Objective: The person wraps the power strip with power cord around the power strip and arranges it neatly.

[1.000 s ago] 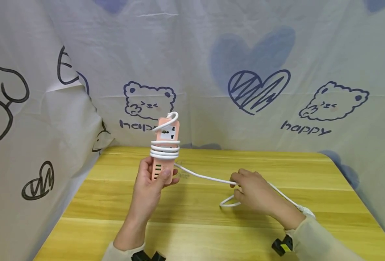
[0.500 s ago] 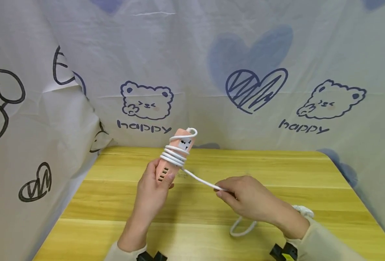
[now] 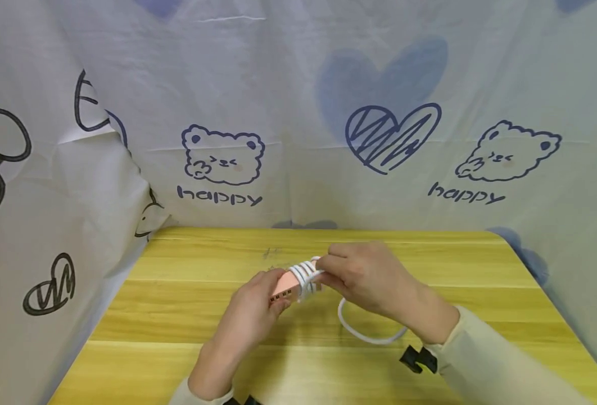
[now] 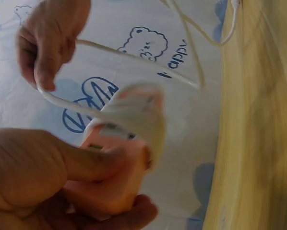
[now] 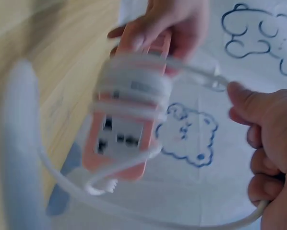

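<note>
You hold the power strip [image 3: 284,285] above the table [image 3: 177,320], in front of you, tilted so that its far end points up toward your right. Your left hand [image 3: 253,301] is curled round the end with the small ports, thumb on one face and fingers behind, leaving little gap. Your right hand [image 3: 364,275], at the other end of the strip, pinches the white cord [image 5: 191,72] between thumb and forefinger, with its remaining fingers curled in. Several turns of that cord circle the middle of the strip, just beside your left hand, and one more length runs from them to your pinch. Past the turns, the socket panel [image 5: 119,136] shows in the right wrist view. To the right of the strip, a loose bend of cord hangs below your right hand; whether it touches the table you cannot tell. Behind the strip, well apart from it, is a pale cloth [image 3: 298,84] with bears, hearts and the word "happy" on it.
</note>
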Tool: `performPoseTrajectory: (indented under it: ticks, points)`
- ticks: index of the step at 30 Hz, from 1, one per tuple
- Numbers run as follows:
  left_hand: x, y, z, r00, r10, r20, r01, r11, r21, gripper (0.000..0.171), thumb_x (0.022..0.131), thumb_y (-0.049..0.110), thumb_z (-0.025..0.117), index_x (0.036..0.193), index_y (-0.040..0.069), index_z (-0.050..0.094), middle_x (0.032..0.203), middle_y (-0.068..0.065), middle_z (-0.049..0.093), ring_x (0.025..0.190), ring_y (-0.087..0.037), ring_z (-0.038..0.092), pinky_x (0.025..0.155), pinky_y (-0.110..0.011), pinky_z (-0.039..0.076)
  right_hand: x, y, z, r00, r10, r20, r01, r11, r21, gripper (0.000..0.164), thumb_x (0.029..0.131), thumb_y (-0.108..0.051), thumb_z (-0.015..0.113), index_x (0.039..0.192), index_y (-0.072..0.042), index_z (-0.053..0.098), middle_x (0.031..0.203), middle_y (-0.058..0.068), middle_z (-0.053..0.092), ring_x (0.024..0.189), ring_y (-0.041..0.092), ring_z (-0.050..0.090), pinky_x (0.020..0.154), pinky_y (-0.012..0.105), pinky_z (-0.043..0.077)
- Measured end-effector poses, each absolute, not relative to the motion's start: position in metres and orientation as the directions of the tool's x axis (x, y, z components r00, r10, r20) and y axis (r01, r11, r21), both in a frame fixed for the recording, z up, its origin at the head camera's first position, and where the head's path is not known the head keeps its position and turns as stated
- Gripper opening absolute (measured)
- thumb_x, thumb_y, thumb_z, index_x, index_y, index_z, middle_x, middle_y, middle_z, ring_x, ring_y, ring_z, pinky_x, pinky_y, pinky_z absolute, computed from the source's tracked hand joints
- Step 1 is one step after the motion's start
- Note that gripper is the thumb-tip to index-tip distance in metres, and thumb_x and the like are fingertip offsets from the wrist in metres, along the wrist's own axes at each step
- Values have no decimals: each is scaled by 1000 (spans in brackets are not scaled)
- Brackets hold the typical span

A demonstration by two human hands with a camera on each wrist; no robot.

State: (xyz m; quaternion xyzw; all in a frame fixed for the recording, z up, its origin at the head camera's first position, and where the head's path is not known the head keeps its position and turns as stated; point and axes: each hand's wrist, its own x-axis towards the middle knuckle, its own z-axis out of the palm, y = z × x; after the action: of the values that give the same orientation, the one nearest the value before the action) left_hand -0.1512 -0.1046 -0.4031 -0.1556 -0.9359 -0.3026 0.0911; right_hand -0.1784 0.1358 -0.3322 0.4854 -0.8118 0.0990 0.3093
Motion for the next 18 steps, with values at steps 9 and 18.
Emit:
performPoseTrajectory:
  ticks: [9, 18]
  points:
    - [-148, -114, -395, -842, 519, 149, 479, 591, 649, 45, 94, 20, 80, 138, 20, 67, 119, 8, 71, 96, -7, 64, 84, -31, 56, -212, 147, -354, -487, -652, 581, -822, 568, -51, 31, 87, -46, 78, 81, -17, 73, 70, -9, 61, 57, 2, 46, 50, 19, 41]
    - [-152, -120, -393, -774, 615, 149, 420, 324, 848, 52, 98, 24, 77, 147, 24, 61, 126, 2, 71, 95, -13, 66, 83, -28, 58, -217, 145, -373, -736, -634, 236, -621, 495, -607, 21, 104, -32, 68, 98, -20, 83, 91, -7, 77, 79, 4, 66, 70, 26, 56]
